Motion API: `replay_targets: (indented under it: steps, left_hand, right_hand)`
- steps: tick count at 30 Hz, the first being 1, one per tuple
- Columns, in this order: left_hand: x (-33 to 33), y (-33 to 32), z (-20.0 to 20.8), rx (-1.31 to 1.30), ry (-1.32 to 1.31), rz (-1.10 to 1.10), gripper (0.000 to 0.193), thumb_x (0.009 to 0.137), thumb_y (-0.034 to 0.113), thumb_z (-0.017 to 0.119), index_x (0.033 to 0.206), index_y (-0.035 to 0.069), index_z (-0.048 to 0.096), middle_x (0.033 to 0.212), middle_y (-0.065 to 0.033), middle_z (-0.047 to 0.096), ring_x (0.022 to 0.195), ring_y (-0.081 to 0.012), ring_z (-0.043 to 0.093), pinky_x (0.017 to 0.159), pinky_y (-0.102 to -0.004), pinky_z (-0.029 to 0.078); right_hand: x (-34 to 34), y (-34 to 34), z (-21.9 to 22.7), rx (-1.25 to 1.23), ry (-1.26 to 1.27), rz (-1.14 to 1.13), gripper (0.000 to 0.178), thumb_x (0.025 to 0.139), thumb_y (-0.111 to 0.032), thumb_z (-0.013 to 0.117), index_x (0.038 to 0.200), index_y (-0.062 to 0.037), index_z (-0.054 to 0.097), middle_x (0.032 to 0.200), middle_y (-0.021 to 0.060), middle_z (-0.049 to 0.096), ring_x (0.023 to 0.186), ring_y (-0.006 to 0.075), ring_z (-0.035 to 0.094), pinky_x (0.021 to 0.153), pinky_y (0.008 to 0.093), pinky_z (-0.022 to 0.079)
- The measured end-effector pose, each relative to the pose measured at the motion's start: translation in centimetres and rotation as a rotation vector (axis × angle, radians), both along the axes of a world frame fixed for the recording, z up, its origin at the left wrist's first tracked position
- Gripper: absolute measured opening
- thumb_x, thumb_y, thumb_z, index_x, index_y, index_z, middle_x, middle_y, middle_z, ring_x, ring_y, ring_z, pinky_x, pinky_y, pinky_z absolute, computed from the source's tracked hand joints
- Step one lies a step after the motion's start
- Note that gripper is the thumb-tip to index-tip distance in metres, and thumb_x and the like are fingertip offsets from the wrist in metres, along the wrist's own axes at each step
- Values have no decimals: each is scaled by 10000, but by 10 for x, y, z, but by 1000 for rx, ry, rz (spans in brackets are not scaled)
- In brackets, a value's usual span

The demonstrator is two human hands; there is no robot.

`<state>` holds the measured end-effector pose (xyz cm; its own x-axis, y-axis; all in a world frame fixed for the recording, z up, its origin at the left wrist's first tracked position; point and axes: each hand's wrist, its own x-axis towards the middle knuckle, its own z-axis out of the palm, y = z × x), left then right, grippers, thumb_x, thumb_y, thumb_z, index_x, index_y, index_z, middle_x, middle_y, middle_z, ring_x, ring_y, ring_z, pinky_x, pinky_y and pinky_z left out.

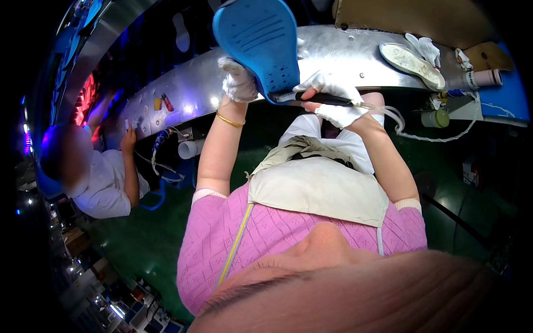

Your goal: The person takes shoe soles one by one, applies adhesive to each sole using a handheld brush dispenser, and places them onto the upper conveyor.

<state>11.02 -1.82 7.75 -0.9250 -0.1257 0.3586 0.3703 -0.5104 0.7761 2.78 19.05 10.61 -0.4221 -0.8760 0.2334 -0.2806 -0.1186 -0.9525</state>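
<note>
My left hand (240, 81), in a white glove, grips the near left edge of a blue foot-shaped shoe piece (256, 39) at the top middle. Grooved lines mark its broad far part, and small holes dot the narrower near part. A slim tool with a black handle (333, 100) lies in my right hand (336, 87), whose fingers are wrapped round it. That hand wears a white glove with some fingertips bare. Clear tubing (395, 117) trails from the handle's right end. The tool's tip is at the near end of the blue piece; whether they touch I cannot tell.
A curved metal bench (333, 53) runs across the top. On its right lie a white shoe sole (410, 64) and a crumpled white cloth (425, 49), beside a cardboard box (411, 18). A green-capped jar (441, 118) hangs below. A co-worker (108, 177) is at the left.
</note>
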Motion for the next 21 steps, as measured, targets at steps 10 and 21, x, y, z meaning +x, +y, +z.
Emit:
replay_targets:
  steps: [10,21]
  left_hand:
    - [-16,-4,28,-284,-399,64,800,764,667,513,1185,-14,509,991,-137,619,832,-202,633,710,-321,550]
    - [-31,-6,37,-344,-754,130,736,799,654,491,1225,55,517,1024,-115,606,835,-163,595,719,-290,525]
  right_hand:
    - [0,-5,33,374,44,20,142,715,-17,664,843,-53,612,902,59,617,800,165,596,751,277,488]
    - [-9,-10,32,286,-82,-5,114,759,27,620,849,-33,582,884,75,595,758,129,570,691,254,501]
